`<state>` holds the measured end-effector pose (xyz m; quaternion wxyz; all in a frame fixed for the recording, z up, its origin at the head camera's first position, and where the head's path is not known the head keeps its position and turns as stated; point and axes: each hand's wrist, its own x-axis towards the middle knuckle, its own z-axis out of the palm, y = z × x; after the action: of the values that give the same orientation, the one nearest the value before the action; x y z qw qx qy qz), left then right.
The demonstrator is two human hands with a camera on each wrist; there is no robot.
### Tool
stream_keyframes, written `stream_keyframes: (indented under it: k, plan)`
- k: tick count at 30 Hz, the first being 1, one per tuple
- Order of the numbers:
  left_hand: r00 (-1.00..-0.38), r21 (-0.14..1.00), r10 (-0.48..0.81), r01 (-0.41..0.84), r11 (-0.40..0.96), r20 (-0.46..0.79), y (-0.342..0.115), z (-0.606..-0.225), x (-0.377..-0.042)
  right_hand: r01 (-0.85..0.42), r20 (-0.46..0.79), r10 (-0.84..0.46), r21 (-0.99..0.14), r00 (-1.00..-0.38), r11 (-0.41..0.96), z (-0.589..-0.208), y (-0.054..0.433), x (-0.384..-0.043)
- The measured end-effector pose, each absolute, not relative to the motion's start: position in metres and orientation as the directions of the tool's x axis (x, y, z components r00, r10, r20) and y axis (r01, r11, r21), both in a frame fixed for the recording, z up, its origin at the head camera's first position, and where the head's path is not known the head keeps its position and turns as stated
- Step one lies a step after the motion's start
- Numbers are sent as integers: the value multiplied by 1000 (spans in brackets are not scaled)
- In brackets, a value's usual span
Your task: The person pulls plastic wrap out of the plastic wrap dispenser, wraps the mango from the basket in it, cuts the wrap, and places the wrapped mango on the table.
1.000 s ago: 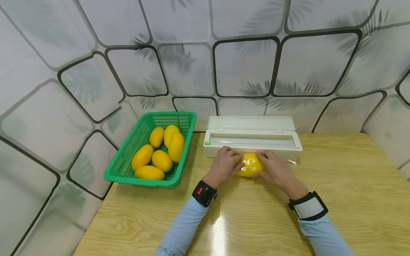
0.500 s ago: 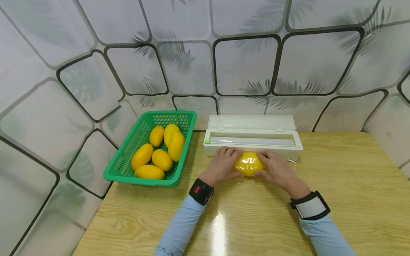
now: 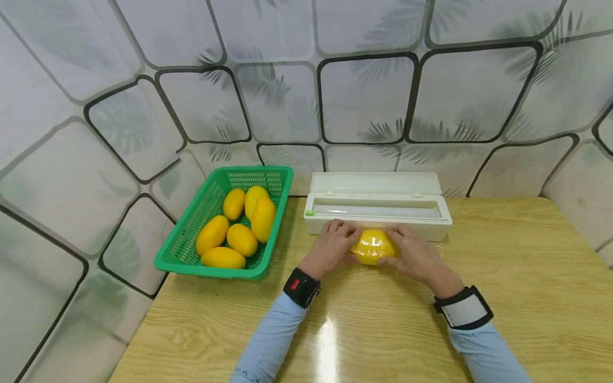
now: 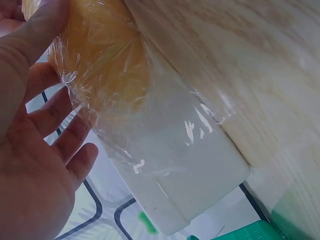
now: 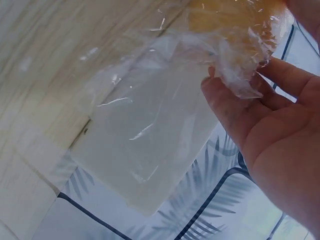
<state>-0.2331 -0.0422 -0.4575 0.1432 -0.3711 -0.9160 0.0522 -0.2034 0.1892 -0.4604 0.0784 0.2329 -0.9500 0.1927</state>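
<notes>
A yellow mango covered in shiny cling film lies in front of the white cling film box. My left hand grips its left end, and my right hand grips the right end. In the left wrist view, loose clear film spreads from the mango across the box front, with my left thumb and fingers around the film's edge. The right wrist view has more loose film hanging off that side; my right fingers hold bunched film against the mango. The mango's underside is hidden.
The cling film box stands behind the hands, lid raised, a film roll inside and a green slider at its left. A green basket with several mangoes is on the left of the wooden table, near the wall.
My left thumb has shifted from the mango's upper face down to its near side, and the left wrist has moved slightly left. The right hand is almost still; box and basket stay put.
</notes>
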Motion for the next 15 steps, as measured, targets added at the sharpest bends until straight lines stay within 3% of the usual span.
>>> stream_keyframes:
  k: [7,15]
  plan:
    - [-672,-142,696,686,714,253,-42,-460,-233,-447,214,-393,-375,-894,812,-460,187,-204]
    - [-702,-103,672,670,735,234,-39,-460,-232,-506,262,-439,-313,-859,804,-465,183,-206]
